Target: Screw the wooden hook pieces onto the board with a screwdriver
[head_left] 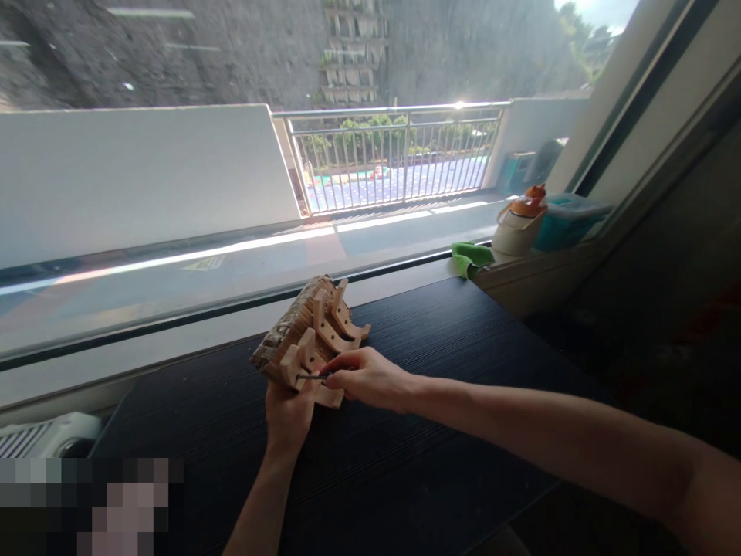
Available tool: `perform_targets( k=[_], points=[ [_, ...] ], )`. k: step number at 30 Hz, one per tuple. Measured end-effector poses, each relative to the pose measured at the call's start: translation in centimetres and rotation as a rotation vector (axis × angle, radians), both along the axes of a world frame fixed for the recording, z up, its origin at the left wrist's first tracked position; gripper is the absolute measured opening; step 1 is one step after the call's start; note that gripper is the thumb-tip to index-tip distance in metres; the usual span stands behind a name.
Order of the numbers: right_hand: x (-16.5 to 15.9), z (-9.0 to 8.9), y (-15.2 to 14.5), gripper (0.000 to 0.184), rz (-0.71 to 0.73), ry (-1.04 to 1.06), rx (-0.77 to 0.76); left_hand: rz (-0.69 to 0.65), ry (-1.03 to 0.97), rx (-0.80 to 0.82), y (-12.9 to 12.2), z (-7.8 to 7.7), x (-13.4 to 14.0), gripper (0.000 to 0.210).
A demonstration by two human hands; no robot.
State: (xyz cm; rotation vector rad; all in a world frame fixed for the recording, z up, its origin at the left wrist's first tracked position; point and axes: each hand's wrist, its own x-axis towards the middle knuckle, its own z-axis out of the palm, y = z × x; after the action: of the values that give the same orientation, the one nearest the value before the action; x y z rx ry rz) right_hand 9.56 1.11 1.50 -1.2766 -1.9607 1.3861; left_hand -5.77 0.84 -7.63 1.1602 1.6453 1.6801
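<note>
My left hand [288,418] grips the lower end of a bark-covered wooden piece [295,320], which is tilted above the dark table. Several curved, pale wooden brackets [333,333] with small holes stand out from its right side. In my right hand [373,378] is a screwdriver [309,377] with a thin dark shaft; the fingers hide its handle. The shaft points left, and its tip is at the nearest bracket, close to my left thumb. Whether the tip sits in a screw is too small to tell.
The black table [417,455] stands against a large window. On the sill to the right are a green cloth [470,259], a cream bottle with an orange top [517,228] and a teal box [570,220]. A white slatted appliance [49,444] is at the lower left.
</note>
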Motion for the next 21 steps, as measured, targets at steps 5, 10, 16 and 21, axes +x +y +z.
perform_targets(
  k=[5,10,16,21],
  points=[
    [0.2,2.7,-1.2,0.030,0.303,-0.496,0.923,-0.029,-0.012,0.008,-0.3,0.6,0.0,0.042],
    [-0.3,3.5,-1.3,0.030,0.601,-0.651,1.313,-0.051,0.006,-0.029,-0.6,1.3,-0.1,0.044],
    [-0.3,1.1,-1.0,0.025,0.450,-0.543,1.096,-0.028,0.008,-0.040,-0.1,0.9,0.0,0.041],
    [-0.6,-0.6,0.0,0.027,0.055,-0.089,0.310,-0.015,-0.010,-0.034,-0.1,0.5,-0.3,0.039]
  ],
)
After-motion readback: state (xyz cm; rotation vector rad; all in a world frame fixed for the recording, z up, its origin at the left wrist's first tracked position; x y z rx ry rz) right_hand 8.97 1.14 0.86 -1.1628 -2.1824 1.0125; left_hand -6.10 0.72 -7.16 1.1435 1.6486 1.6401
